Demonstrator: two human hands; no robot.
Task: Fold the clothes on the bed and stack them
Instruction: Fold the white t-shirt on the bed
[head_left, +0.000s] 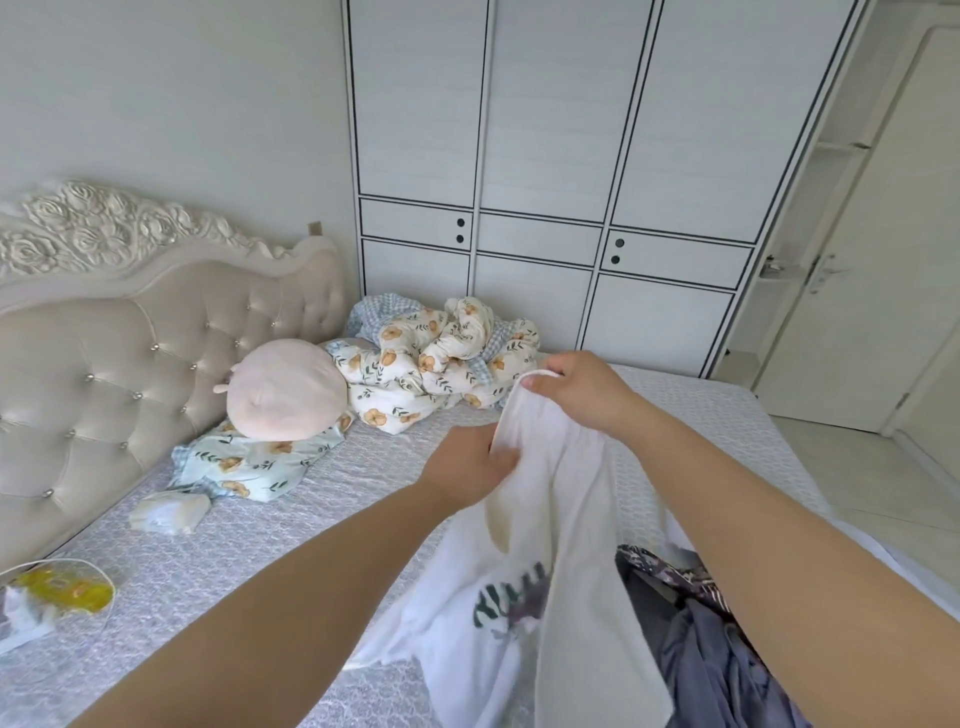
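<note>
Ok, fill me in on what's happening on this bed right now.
A person is holding up a white garment over the bed, apparently sorting it out before folding. The left hand grips its upper edge and the right hand pinches the same edge higher up. A dark grey garment lies crumpled beside it, unfolded. No folded stack is in view yet.

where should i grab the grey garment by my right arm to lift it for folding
Take the grey garment by its upper bunched edge, next to the dark patterned cloth, coming from above with the right hand once that lets go of the white garment. It lies crumpled, no collar or hem shows, so a pinch grip on that raised fold looks safest.
</note>
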